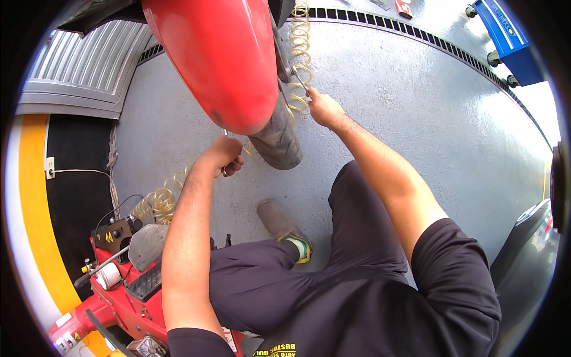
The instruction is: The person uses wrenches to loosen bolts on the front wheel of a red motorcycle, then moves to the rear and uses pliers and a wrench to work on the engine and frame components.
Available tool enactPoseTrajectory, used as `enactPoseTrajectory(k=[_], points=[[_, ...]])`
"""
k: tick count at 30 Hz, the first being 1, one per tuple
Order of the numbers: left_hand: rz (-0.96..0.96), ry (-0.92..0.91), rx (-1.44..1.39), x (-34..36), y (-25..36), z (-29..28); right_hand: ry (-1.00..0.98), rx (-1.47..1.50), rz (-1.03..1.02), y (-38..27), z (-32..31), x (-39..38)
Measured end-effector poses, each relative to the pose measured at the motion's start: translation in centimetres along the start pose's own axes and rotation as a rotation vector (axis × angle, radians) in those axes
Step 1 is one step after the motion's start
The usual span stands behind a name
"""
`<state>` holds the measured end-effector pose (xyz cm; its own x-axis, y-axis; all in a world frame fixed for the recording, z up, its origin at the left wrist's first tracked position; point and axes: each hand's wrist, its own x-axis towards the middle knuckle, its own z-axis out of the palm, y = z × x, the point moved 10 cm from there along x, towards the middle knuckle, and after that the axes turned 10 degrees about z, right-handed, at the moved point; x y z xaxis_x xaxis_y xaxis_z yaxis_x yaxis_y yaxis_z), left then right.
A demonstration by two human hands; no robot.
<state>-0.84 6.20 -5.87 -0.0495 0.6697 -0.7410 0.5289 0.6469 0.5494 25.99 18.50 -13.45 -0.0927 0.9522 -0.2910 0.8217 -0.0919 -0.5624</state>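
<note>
A red motorcycle fender (220, 65) comes down from the top of the view over a dark tyre (276, 140). On the tyre's right side, my right hand (325, 109) is closed on a wrench (299, 78), whose far end reaches the dark metal parts beside the wheel. My left hand (223, 156) is closed just below the fender's lower left edge. A short bit of shiny metal shows above its knuckles, and a small dark round end shows under the fingers. What it grips is mostly hidden.
Yellow coiled air hose (301, 35) hangs behind the wheel, with more hose coils (157, 202) at left. A red machine (140, 297) with a pedal stands at lower left. My shoe (279, 220) rests on the grey floor. A blue cart (514, 44) is at upper right.
</note>
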Motion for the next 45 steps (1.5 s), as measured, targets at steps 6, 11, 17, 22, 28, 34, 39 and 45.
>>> enactPoseTrajectory(k=[6, 11, 17, 22, 28, 34, 39, 45], points=[[0.179, 0.05, -0.026, -3.7, 4.0, -2.4, -0.145, 0.139, 0.016, 0.2, -0.7, -0.4], [0.536, 0.328, -0.143, -7.3, 9.2, -9.6, -0.253, 0.611, 0.14, -0.3, -1.2, -2.0], [0.653, 0.517, -0.435, -5.7, 10.9, -13.1, -0.316, 0.757, 0.15, -1.4, -0.9, -1.7], [0.719, 0.565, -0.316, -2.0, 13.3, -15.3, -0.327, 0.563, 0.135, 3.2, 2.6, 0.5], [0.929, 0.371, -0.896, 0.2, 17.2, -17.5, -0.216, 0.165, -0.266, -0.4, 1.6, 5.3], [0.854, 0.507, -0.738, 1.2, 18.0, -19.1, -0.029, 0.057, -0.319, 0.1, 2.0, 10.2], [0.804, 0.56, -0.633, 0.7, 17.3, -19.2, 0.277, 0.215, 0.07, 5.8, -0.5, 8.8], [0.767, 0.614, -0.514, -1.3, 16.4, -19.8, -0.06, 0.008, -0.046, 1.1, -1.5, 3.9]])
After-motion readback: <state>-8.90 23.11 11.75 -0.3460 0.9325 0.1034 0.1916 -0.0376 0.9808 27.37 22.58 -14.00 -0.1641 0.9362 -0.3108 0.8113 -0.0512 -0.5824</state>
